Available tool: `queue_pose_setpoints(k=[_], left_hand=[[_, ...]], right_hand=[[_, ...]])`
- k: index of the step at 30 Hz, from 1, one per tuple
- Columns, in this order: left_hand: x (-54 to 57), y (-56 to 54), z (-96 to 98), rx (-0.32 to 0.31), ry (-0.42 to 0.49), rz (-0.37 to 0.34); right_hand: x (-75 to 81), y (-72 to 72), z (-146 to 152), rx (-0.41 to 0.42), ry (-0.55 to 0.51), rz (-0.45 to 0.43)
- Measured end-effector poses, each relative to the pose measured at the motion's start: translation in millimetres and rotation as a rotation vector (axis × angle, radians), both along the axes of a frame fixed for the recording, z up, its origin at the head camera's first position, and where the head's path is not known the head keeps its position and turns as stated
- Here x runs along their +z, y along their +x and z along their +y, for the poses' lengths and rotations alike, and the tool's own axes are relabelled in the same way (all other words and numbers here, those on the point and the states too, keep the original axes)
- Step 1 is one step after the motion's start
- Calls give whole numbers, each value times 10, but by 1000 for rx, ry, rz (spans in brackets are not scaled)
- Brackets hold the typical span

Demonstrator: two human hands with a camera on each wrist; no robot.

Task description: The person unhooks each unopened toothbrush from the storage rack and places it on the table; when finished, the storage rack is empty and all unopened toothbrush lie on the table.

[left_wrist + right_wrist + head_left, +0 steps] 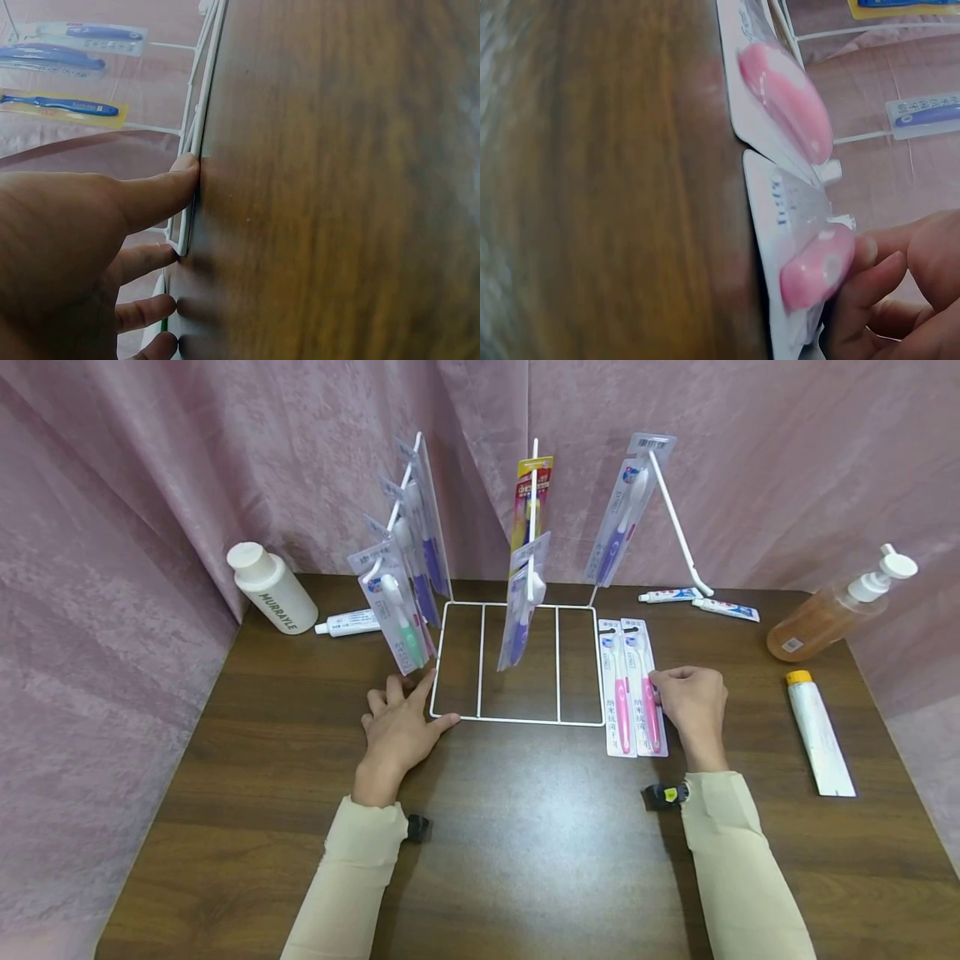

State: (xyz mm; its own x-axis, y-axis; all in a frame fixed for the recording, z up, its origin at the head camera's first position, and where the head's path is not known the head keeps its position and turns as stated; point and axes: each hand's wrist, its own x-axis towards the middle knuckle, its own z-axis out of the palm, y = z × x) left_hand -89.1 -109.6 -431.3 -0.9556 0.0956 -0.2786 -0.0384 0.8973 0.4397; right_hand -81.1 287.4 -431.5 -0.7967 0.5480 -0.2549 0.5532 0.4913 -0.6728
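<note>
My right hand (pixel 692 697) pinches the right edge of a packaged pink toothbrush (pixel 649 702), its fingers curled. A second packaged pink toothbrush (pixel 619 702) lies beside it on the left. In the right wrist view the two packs' pink handles show close up, with thumb and fingertip right at the nearer pack (pixel 817 270). My left hand (pixel 401 727) spreads its fingers at the front left corner of a white wire display rack (pixel 517 721), thumb touching its base. Packaged toothbrushes hang on the rack's arms, among them a green one (pixel 408 635) in front on the left.
A white bottle (pixel 277 589) and a toothpaste tube (pixel 348 623) stand and lie at the left. Two small tubes (pixel 723 608) lie behind the pink packs. Farther right are an amber pump bottle (pixel 821 622) and a white tube with a yellow cap (pixel 821 739). A pink curtain (pixel 337 460) hangs behind.
</note>
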Motion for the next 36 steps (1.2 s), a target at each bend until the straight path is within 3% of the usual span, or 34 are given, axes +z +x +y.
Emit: queue_pose_setpoints(k=[16, 22, 25, 31, 36], left_hand=[[15, -29, -47, 11, 3, -6], [39, -32, -52, 11, 3, -1], [38, -38, -44, 9, 8, -14], [26, -22, -21, 2, 13, -15], [-39, -2, -14, 4, 21, 10]], right_hand=[[14, -48, -48, 8, -5, 15], [122, -99, -111, 23, 27, 38], [262, -176, -191, 47, 43, 123], [618, -458, -380, 77, 53, 427], [875, -715, -470, 78, -75, 561]])
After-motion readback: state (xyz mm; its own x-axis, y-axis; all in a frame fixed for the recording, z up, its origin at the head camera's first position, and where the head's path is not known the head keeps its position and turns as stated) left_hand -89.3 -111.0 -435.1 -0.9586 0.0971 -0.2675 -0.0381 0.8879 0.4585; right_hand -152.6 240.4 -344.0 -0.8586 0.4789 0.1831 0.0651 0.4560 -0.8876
